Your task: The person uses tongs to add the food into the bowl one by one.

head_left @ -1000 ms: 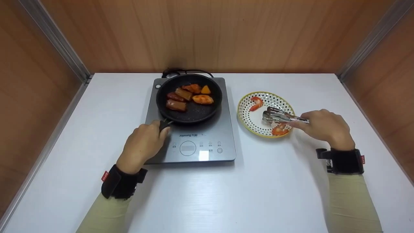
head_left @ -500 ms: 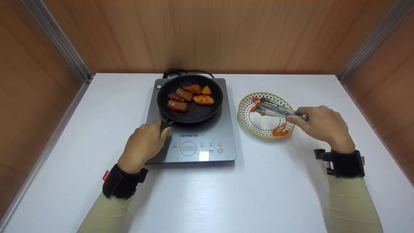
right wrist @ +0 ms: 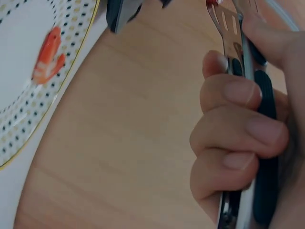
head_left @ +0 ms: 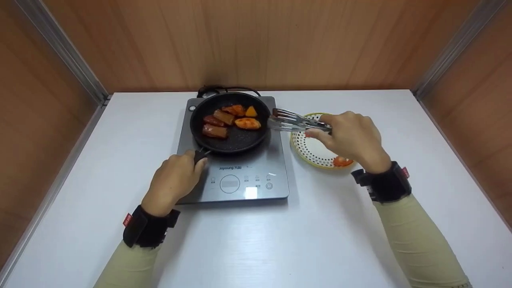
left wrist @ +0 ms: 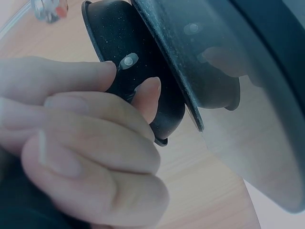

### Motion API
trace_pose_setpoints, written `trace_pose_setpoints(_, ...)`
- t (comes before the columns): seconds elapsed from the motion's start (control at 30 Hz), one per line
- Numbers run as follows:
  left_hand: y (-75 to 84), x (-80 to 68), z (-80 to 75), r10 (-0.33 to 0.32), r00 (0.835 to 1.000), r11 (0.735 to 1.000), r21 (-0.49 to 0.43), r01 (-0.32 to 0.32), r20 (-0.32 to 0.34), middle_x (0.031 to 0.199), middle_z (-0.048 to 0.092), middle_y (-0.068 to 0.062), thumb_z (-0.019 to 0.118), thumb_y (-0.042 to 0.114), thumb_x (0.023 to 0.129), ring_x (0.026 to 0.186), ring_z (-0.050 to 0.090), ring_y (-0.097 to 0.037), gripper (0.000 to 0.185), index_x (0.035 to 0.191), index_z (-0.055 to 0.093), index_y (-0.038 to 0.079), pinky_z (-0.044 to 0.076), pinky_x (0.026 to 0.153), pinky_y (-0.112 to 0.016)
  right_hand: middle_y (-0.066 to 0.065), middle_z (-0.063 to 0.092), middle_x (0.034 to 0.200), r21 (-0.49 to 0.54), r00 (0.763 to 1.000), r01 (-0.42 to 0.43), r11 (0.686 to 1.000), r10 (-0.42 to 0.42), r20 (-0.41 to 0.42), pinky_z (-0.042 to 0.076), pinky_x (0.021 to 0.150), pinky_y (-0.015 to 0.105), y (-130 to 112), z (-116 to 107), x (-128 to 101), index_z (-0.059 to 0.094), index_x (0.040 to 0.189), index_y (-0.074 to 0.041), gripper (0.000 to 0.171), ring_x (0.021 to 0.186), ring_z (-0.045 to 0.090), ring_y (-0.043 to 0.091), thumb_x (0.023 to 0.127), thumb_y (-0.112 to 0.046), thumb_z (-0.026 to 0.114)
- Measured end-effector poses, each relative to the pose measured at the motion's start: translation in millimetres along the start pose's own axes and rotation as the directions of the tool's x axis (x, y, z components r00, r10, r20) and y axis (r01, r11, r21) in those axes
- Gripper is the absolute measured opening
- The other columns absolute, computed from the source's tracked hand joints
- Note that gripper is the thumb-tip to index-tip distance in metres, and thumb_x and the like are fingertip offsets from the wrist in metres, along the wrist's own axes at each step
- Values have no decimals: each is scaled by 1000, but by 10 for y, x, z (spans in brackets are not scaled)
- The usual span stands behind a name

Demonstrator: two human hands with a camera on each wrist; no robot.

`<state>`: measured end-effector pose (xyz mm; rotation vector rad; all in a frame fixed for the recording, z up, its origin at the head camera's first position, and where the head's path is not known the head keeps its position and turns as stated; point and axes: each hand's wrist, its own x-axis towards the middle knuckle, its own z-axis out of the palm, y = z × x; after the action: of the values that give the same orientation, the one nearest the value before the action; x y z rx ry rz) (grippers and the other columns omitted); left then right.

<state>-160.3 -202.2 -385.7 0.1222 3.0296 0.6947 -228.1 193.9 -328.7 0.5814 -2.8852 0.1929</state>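
My left hand (head_left: 174,178) grips the black handle (head_left: 201,155) of a frying pan (head_left: 240,143), fingers curled round it in the left wrist view. Several pieces of food lie in the pan, among them brown sauced chunks (head_left: 216,131) and an orange oval piece (head_left: 247,123). My right hand (head_left: 354,134) holds metal tongs (head_left: 294,121) by their dark handles (right wrist: 267,191). The slotted tips reach the pan's right rim. A small reddish piece (left wrist: 61,11) shows at the tips; I cannot tell its kind.
The pan sits on a grey induction cooktop (head_left: 256,182), whose cord (head_left: 240,88) runs behind. To its right, below the tongs, is a dotted plate (head_left: 301,149) with a yellow rim; a shrimp (head_left: 342,161) lies on it, another partly hidden. Wooden panels (head_left: 256,44) enclose the white table (head_left: 240,240).
My right hand has lifted the tongs from the plate and carried them left to the pan's right rim. The left hand keeps its hold on the pan handle.
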Motion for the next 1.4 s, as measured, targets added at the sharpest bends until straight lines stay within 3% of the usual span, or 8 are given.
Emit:
trace_pose_setpoints(0.1, -3, 0, -3, -8, 1000, 1000, -1, 8, 3, 83, 62, -16, 55, 32, 112, 72, 58, -30, 33, 103, 61, 0, 41, 59, -39, 1, 51, 65, -8, 1000, 23, 1000, -23, 7, 34, 52, 36, -178, 44, 127, 78, 122, -18, 56, 61, 49, 23, 100, -67, 61)
trace_pose_setpoints(0.3, -1, -3, -2, -9, 1000, 1000, -5, 9, 1, 82, 61, -16, 55, 31, 111, 71, 57, -29, 33, 103, 62, 0, 40, 58, -38, 4, 62, 73, -40, 998, 40, 998, -38, 41, 47, 59, 46, -494, 163, 356, 75, 103, -16, 56, 70, 61, 28, 100, -70, 58)
trace_pose_setpoints(0.5, 17, -8, 5, -11, 1000, 1000, -14, 11, 4, 82, 62, -15, 55, 31, 111, 72, 58, -29, 33, 104, 62, 0, 41, 59, -39, 8, 74, 91, -91, 992, 23, 996, -12, 123, 53, 67, 49, -714, 317, 562, 78, 118, -19, 60, 77, 67, 30, 100, -71, 56)
trace_pose_setpoints(0.9, 70, 15, 32, 9, 1000, 1000, -30, -9, -14, 77, 60, -12, 57, 31, 111, 68, 57, -28, 32, 96, 61, 3, 40, 56, -38, 14, 75, 99, -133, 992, 29, 991, -12, 129, 55, 73, 56, -810, 444, 725, 76, 105, -12, 59, 87, 71, 38, 101, -68, 57)
trace_pose_setpoints(1.4, 60, 25, 56, -10, 1000, 1000, -28, 10, -8, 79, 60, -14, 56, 32, 111, 69, 57, -29, 33, 101, 62, 2, 40, 57, -39, 14, 75, 101, -147, 988, 49, 988, -26, 153, 55, 76, 57, -857, 461, 763, 76, 109, -13, 61, 89, 71, 38, 99, -70, 58)
